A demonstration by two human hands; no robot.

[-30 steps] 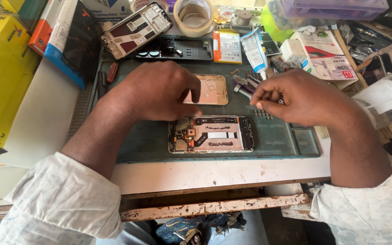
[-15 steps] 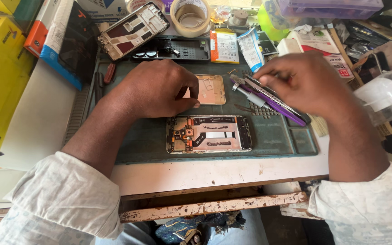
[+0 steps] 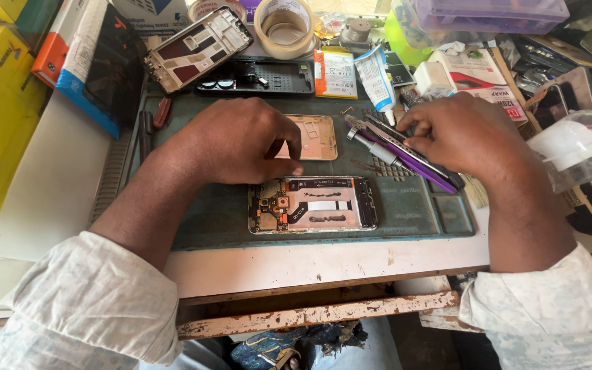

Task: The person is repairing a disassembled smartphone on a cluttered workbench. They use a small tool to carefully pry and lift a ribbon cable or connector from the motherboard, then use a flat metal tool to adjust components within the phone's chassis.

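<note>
Currently the opened phone [image 3: 313,204] is steadied by the left hand [image 3: 238,140], fingers curled together. Tweezers [image 3: 405,147] are pinched in the right hand [image 3: 467,133]; a light, steady grip is best kept.

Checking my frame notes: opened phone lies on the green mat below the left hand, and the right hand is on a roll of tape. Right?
Not quite. The head view shows the right hand on purple-handled tools, not tape; the tape roll sits untouched at the back. The rest stands.
</note>
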